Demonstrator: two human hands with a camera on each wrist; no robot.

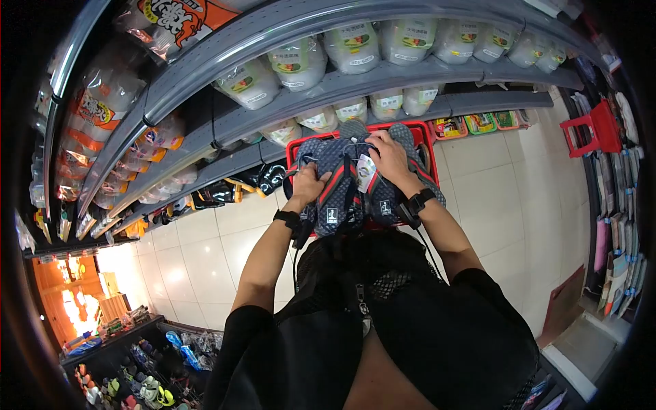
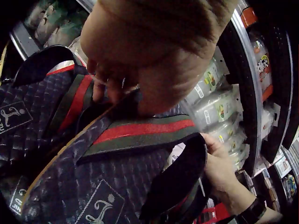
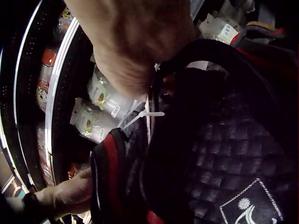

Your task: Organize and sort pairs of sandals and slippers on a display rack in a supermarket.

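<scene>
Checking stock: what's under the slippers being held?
A red basket, only its rim showing. The slippers, gripped by left hand and right hand, cover its inside.

A shop, long metal shelves (image 1: 383, 80) of packaged goods (image 1: 355, 46), red basket (image 1: 429, 130), tiled aisle floor (image 1: 205, 253)

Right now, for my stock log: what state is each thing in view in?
slippers: bunched, tagged, held up.
left hand: grips the slippers.
right hand: grips the slippers.
basket: below the slippers, mostly hidden.
shelves: stocked with packets.
</scene>
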